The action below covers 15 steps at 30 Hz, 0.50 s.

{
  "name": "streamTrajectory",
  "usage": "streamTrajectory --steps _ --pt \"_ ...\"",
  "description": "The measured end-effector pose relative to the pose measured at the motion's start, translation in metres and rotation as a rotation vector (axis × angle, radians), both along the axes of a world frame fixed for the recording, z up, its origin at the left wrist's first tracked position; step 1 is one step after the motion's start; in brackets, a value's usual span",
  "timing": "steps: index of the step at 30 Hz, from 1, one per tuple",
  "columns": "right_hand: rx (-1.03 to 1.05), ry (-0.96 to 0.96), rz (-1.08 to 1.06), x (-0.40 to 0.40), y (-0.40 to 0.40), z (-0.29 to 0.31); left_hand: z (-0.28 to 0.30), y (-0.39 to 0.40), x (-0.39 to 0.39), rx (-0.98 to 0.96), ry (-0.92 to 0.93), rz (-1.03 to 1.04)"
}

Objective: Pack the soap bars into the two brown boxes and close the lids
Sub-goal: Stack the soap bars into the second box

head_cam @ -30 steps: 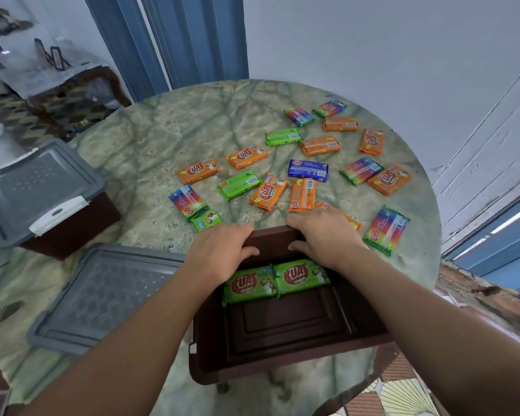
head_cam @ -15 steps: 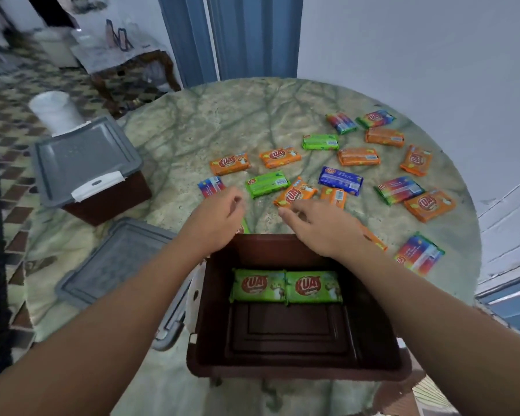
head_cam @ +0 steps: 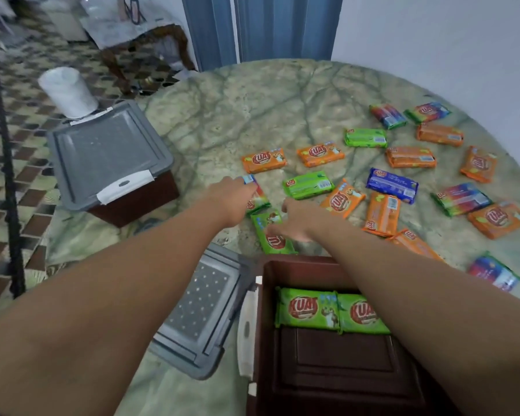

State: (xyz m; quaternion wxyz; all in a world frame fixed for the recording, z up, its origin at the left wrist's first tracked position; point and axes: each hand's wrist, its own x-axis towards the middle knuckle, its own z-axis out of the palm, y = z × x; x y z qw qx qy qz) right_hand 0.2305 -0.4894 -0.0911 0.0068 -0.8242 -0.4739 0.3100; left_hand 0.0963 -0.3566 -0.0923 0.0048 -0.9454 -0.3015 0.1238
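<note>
Reaching over the open brown plastic box (head_cam: pixel 336 367) holding two green-wrapped soap bars (head_cam: pixel 330 310), left hand (head_cam: pixel 230 196) touching a rainbow-wrapped bar (head_cam: pixel 257 196), right hand (head_cam: pixel 297 220) on a green-wrapped bar (head_cam: pixel 272 235) on the marble table (head_cam: pixel 252 109), finger grip unclear.

"KUAT" on green soap bars (head_cam: pixel 309 309) in box (head_cam: pixel 336 367)

the table (head_cam: pixel 252 109) top looks like stone, green and cream with dark veins, and a bit shiny. the soap bars (head_cam: pixel 308 185) are in thin shiny plastic wrappers that crinkle. the open brown box (head_cam: pixel 336 367) looks like smooth hard plastic with a dull shine. its grey lid (head_cam: pixel 198 313) is plastic too, matt, with tiny bumps. the closed box (head_cam: pixel 138 202) has the same grey plastic lid and a white plastic clip. the white roll (head_cam: pixel 68 91) looks like soft paper.
</note>
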Motion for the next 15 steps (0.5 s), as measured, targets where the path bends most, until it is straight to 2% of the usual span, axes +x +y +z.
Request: streamTrajectory --steps 4,8,15 --pt "-0.098 -0.056 -0.052 -0.010 0.017 -0.019 -0.002 0.016 0.012 0.073 0.087 -0.105" --pt "-0.126 -0.210 -0.007 -0.018 0.022 -0.027 -0.012 0.026 0.022 0.142 0.212 -0.219" --pt "-0.116 -0.151 -0.066 -0.022 0.030 -0.039 -0.021 0.035 0.033 0.123 0.243 -0.232"
